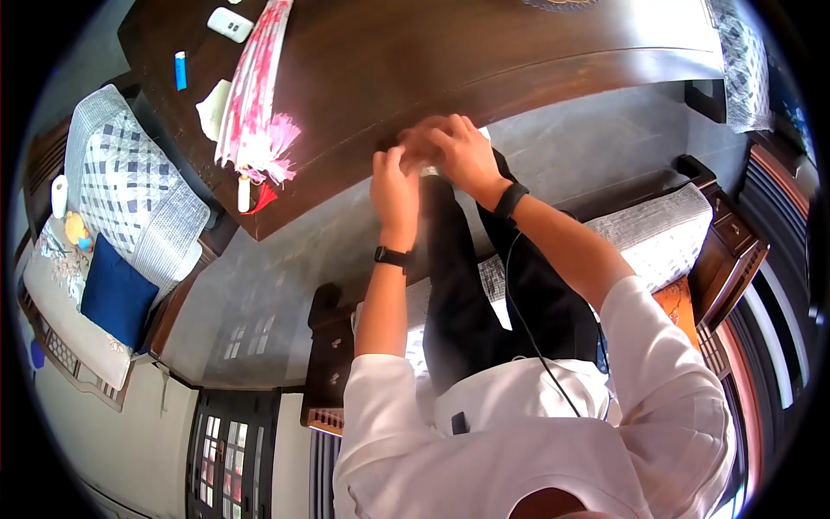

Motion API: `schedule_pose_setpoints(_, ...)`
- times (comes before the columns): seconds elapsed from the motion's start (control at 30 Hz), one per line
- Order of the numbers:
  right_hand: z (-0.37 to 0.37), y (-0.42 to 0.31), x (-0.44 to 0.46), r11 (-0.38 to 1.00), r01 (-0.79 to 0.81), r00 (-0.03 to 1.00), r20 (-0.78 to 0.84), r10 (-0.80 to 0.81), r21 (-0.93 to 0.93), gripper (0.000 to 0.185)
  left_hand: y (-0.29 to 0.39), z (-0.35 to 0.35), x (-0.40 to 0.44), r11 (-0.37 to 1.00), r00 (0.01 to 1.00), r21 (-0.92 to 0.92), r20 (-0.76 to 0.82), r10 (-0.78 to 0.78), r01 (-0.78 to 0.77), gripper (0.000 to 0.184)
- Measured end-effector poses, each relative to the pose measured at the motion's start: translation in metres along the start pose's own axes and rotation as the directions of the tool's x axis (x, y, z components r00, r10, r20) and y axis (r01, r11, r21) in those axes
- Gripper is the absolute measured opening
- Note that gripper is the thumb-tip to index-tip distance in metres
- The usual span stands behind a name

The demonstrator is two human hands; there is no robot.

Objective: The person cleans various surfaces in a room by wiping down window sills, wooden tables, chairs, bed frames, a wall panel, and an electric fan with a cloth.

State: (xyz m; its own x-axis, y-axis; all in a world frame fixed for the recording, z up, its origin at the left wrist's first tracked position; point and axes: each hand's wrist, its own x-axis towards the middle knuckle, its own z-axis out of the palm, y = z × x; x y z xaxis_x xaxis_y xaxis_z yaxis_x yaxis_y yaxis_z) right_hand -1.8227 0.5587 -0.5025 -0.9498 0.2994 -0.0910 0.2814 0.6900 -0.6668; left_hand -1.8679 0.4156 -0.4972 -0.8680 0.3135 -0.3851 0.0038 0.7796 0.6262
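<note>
Pale wall (121, 441) and dark glass-paned door (229, 454) border a shiny grey floor (268, 285) beside a cushioned sofa (56, 298)

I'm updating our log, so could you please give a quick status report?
Left hand and right hand close together at edge of table. Grip unclear, motion blur. Pink-and-white folded item to their left, apart from both.

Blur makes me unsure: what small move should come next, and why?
Probably ease the left hand away from the right hand: they're close together by the table, and blur between them hides whether either holds anything.
</note>
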Motion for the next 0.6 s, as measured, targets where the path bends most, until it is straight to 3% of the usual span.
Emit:
schedule_pose_setpoints(0.1,-0.005,0.009,0.002,0.999,0.019,1.0,0.002,-0.019,0.047,0.027,0.007,0.013,-0.004,0.998,0.991,0.038,-0.124,0.055,-0.05,0.03)
schedule_pose_setpoints(0.13,-0.006,0.015,0.005,0.994,0.092,0.995,-0.041,-0.09,0.061,0.03,0.011,0.017,-0.003,1.0,0.994,0.023,-0.109,0.021,-0.018,0.03)
schedule_pose_setpoints(0.23,-0.014,0.032,0.008,0.999,0.04,0.997,0.068,-0.042,0.031,0.034,0.025,0.026,0.003,0.999,0.995,0.011,-0.086,-0.047,0.048,0.03)
schedule_pose_setpoints(0.53,-0.113,0.143,0.049,0.998,0.052,0.991,-0.123,-0.048,0.031,0.034,0.15,0.113,0.059,0.997,0.993,0.071,-0.106,0.05,-0.042,0.03)
schedule_pose_setpoints(0.6,-0.147,0.178,0.061,0.999,0.045,0.983,-0.179,-0.041,0.019,0.032,0.178,0.146,0.079,0.99,0.987,0.054,-0.095,0.133,-0.128,0.03)
